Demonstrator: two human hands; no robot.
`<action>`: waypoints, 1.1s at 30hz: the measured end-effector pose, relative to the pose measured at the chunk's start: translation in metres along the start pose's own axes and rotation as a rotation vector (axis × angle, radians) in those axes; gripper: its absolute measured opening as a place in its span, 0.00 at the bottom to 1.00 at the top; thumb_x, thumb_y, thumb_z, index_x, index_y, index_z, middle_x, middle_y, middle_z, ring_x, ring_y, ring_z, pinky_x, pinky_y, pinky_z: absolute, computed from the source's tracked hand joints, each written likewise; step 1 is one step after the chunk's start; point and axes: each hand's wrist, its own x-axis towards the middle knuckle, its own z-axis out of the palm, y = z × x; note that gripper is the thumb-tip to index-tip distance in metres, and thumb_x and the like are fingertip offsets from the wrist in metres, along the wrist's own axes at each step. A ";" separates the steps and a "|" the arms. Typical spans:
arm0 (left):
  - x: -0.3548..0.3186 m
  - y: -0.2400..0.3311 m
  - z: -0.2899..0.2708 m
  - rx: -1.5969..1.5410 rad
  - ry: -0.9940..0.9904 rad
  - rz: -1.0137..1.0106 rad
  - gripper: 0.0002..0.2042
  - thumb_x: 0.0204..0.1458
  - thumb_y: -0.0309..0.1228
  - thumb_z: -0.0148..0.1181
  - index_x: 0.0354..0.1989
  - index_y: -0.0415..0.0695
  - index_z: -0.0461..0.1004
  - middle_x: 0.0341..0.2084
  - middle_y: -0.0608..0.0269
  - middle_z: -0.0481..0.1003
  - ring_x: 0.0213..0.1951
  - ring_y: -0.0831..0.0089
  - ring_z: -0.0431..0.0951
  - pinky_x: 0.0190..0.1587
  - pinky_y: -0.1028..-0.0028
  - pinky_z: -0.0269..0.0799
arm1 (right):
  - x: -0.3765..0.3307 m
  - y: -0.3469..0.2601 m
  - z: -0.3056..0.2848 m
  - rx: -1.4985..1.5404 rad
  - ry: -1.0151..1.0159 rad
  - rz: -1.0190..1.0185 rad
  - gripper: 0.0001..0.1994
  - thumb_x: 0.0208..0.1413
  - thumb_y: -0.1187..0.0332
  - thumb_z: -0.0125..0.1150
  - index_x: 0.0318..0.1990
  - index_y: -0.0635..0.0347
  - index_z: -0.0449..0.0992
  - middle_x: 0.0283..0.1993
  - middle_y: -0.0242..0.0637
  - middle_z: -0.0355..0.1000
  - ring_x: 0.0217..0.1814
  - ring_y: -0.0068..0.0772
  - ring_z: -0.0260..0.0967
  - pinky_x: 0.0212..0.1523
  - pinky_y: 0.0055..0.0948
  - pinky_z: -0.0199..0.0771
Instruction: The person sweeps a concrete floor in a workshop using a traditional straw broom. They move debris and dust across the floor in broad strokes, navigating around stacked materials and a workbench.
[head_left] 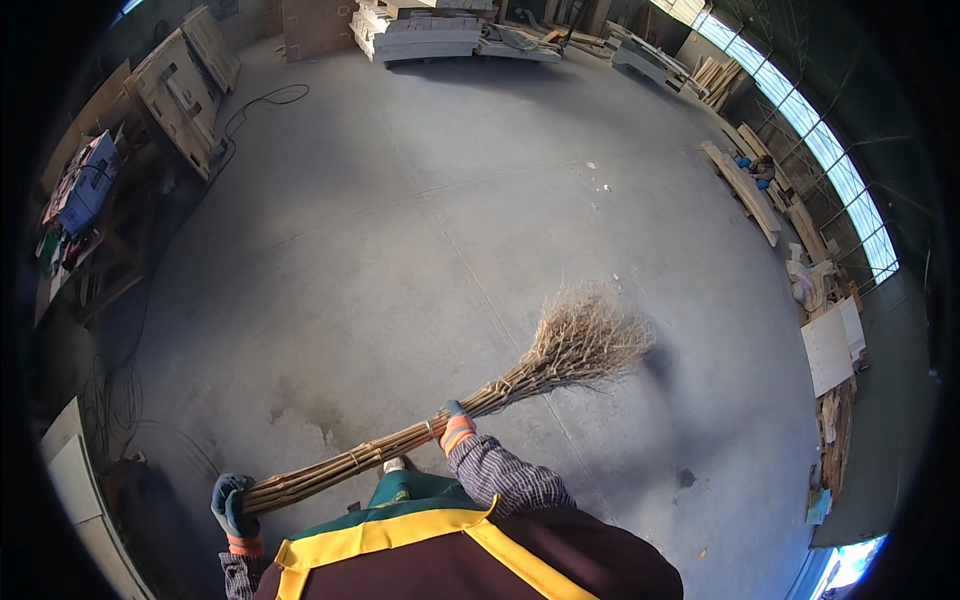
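A long twig broom lies slantwise across the front of my body, its bound stick handle to the left and its bushy bristle head to the right. My left hand, in a dark grey-blue glove with an orange cuff, is closed round the handle's end. Farther along, near the handle's middle, my right hand grips it in a matching glove; its fingers are partly hidden behind the sticks. The bristles hang over the grey concrete floor; a shadow falls to their right. Whether they touch the floor I cannot tell.
Stacked pale boards stand at the far side. Along the left are wooden panels, a blue box and black cables. Planks and wood scraps line the right wall. Small white bits dot the floor ahead.
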 end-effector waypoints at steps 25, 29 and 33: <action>0.033 0.047 0.051 0.603 0.015 -0.208 0.15 0.52 0.37 0.47 0.28 0.35 0.70 0.28 0.56 0.72 0.32 0.69 0.71 0.40 0.71 0.68 | 0.073 0.026 0.150 -0.949 -0.037 0.084 0.19 0.49 0.57 0.58 0.44 0.60 0.72 0.42 0.41 0.73 0.43 0.34 0.71 0.40 0.31 0.70; 0.139 0.045 0.049 0.586 -0.186 -0.173 0.16 0.52 0.38 0.47 0.28 0.35 0.70 0.27 0.56 0.72 0.31 0.69 0.71 0.39 0.71 0.68 | 0.057 0.003 0.147 -0.722 0.143 0.125 0.24 0.47 0.57 0.62 0.48 0.65 0.71 0.48 0.48 0.72 0.47 0.40 0.71 0.44 0.33 0.70; 0.224 0.025 0.063 0.540 -0.415 -0.140 0.16 0.52 0.38 0.46 0.27 0.34 0.71 0.26 0.56 0.72 0.30 0.69 0.71 0.38 0.71 0.68 | 0.071 -0.005 0.138 -0.471 0.247 0.186 0.27 0.49 0.55 0.59 0.51 0.67 0.69 0.50 0.49 0.71 0.48 0.43 0.71 0.45 0.35 0.69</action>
